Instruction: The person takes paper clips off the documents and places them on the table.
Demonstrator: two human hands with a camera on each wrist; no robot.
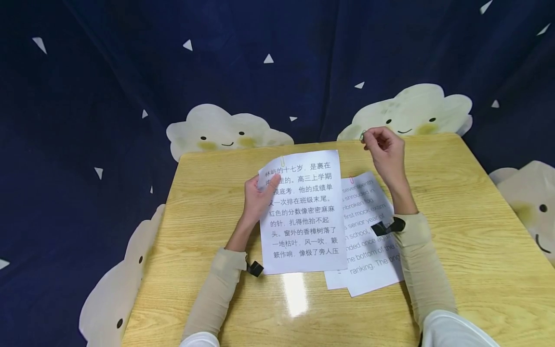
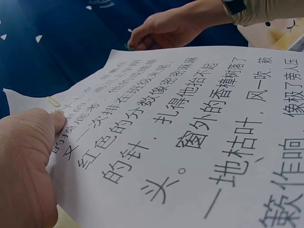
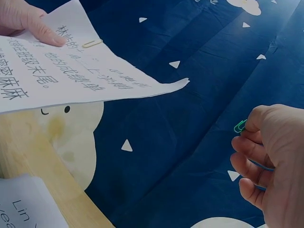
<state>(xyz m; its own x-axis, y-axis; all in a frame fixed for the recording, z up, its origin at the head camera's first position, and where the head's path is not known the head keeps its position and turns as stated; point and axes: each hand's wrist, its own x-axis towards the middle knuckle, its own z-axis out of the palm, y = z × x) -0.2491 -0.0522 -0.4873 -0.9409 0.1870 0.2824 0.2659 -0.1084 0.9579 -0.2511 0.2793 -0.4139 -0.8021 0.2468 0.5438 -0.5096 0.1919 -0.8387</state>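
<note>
My left hand (image 1: pixel 259 195) grips the left edge of a white sheet stack (image 1: pixel 303 217) printed with Chinese text, thumb on the front. A yellow paper clip (image 3: pixel 92 43) sits on the top edge of that stack, close to the thumb. Up and to the right, my right hand (image 1: pixel 386 149) pinches a green paper clip (image 3: pixel 240 126) between thumb and index finger, apart from the paper. In the right wrist view the other fingers of this hand are curled. The held stack is raised and tilted, its far corner bending up.
Partly under the held stack in the head view, sheets with English text (image 1: pixel 368 241) lie on the wooden table (image 1: pixel 204 207), a pink paper clip (image 1: pixel 351 180) on their top edge. A dark blue curtain (image 1: pixel 303 58) with clouds and white triangles hangs behind the table.
</note>
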